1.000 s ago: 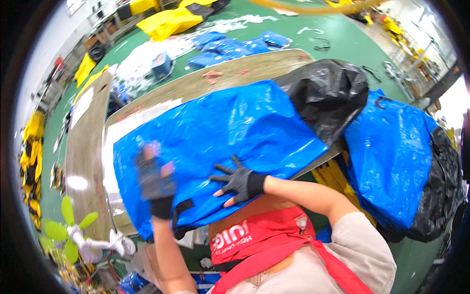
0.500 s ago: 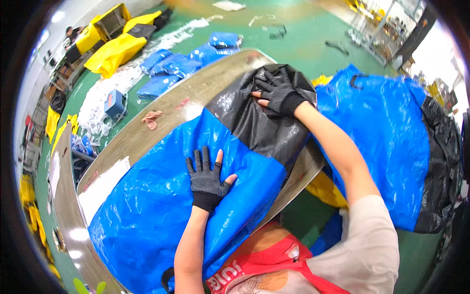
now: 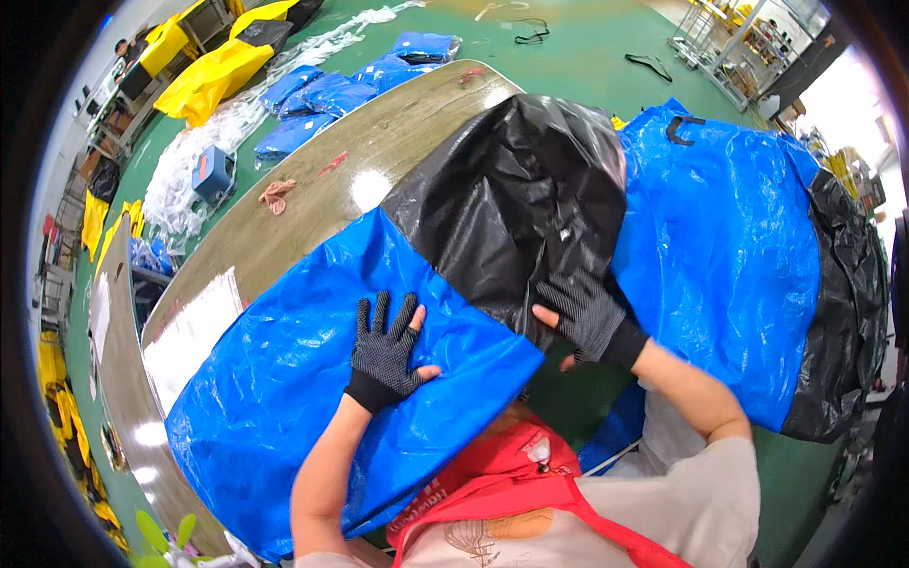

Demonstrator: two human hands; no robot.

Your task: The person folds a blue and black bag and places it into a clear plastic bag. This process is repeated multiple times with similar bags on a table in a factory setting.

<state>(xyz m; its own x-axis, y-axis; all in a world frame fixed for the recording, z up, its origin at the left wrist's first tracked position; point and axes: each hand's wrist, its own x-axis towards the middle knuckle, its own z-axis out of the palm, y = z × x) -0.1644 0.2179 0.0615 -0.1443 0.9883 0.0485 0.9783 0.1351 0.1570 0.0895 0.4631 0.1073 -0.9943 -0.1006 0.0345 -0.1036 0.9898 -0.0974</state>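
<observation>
A large piece of glossy blue-and-black plastic fabric [image 3: 284, 388] is spread over a wood-topped table [image 3: 312, 199]. Its blue part lies towards the left and near side, its black part at the far right. My left hand [image 3: 386, 355], in a black dotted glove with bare thumb and index fingertip, rests flat on the blue part, fingers spread. My right hand [image 3: 589, 317], gloved alike, is at the near edge of the black part. Its fingers stretch over the fabric, the bare thumb apart and lower; slight blur softens it. Neither hand holds anything visible.
A similar blue-and-black plastic piece [image 3: 724, 275] hangs at the right. Folded blue packets [image 3: 331, 95] lie beyond the table, near a blue box [image 3: 213, 173] and white scraps. A pinkish crumpled scrap [image 3: 276, 196] and white paper [image 3: 194, 336] lie on the tabletop.
My right hand has come back from the far end of the black part to its near edge. The black part now bulges out wider. My left hand stays flat on the blue part.
</observation>
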